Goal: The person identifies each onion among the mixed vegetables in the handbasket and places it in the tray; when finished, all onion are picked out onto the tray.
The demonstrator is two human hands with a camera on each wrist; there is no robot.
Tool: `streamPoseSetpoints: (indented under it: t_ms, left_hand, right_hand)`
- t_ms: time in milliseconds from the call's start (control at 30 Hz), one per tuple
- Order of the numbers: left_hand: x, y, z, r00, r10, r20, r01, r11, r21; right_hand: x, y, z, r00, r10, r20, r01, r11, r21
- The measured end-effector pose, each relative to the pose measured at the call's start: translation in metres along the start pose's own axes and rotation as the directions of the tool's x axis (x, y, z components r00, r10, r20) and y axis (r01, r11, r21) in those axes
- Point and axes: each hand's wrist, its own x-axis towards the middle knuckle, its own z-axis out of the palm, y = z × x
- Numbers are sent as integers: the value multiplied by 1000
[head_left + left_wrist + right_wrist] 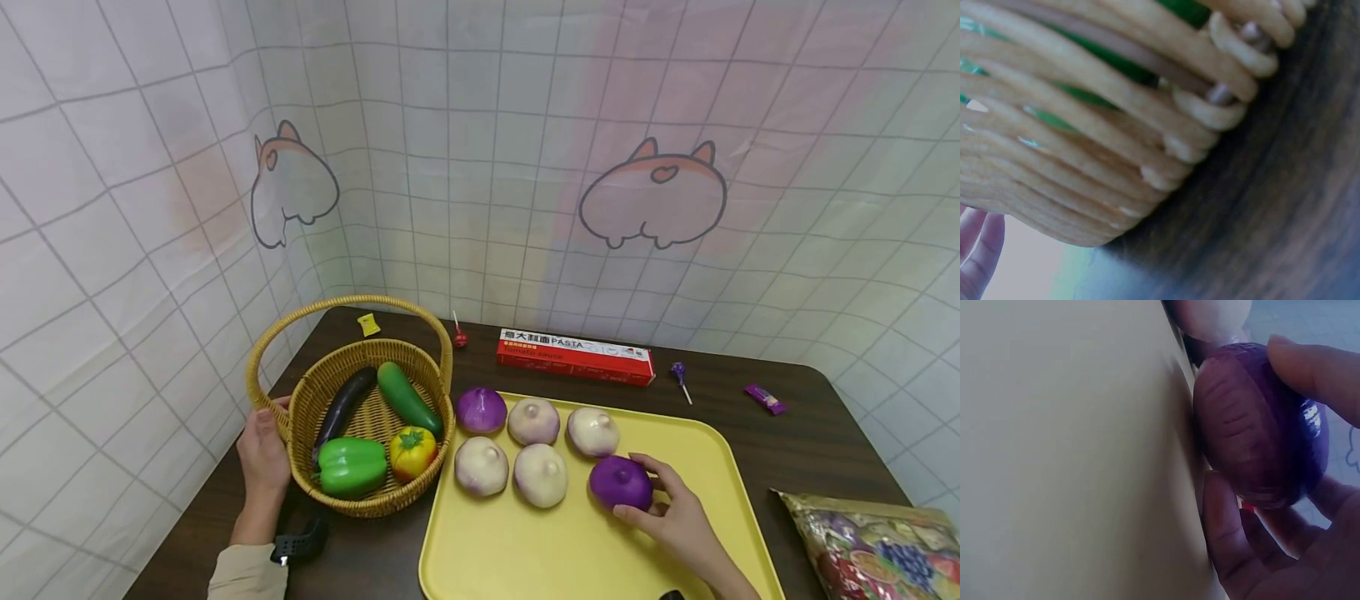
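My right hand (675, 508) holds a deep purple toy onion (621, 483) at the yellow tray (525, 550), thumb on the near side and fingers round the far side. In the right wrist view the glossy onion (1260, 425) sits right by the tray surface, between thumb and fingers. Several more onions stand in two rows on the tray: one purple (482, 410), the others whitish with purple tinges (541, 476). My left hand (264, 454) grips the left side of a wicker basket (375, 504) near its handle base; some fingers are hidden behind it.
The basket contains an eggplant (347, 406), a cucumber (407, 398), a green pepper (352, 467) and a yellow-red tomato-like piece (412, 454). Behind the tray lie a red pasta box (575, 358), lollipops (678, 372) and wrapped candies (765, 398). A printed bag (877, 546) lies at right.
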Motion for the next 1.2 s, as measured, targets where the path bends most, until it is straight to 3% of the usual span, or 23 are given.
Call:
streamPoseSetpoints:
  t_ms: [200,433,867,1000,1100,1167,1200]
  left_hand:
    - [2,-17,-1,1000,-11,-6,11,1000,-4]
    - [2,-18,-1,1000,-25,-10,25,1000,-9]
    - [1,-19,-9,1000,-7,-30,7,1000,9]
    - [-3,-11,-15,999,2,-51,1,998,67]
    - [-5,5,-20,991,56,-124,-46,996,81]
    - [-3,27,-20,967,143,-210,-130,989,75]
    - [-1,41,-18,942,202,-267,-192,979,65]
  right_hand:
    - [-1,0,5,999,-1,35,-1,997,80]
    - [0,3,10,980,-198,7,198,978,60]
    - [5,3,11,970,-236,57,229,967,112]
    - [5,4,4,977,-212,35,207,973,99]
    - [3,1,-5,981,-195,-14,195,979,60]
    - [4,-4,-12,978,-202,-40,203,979,13]
    - [4,-8,-16,977,-209,-49,209,978,-13]
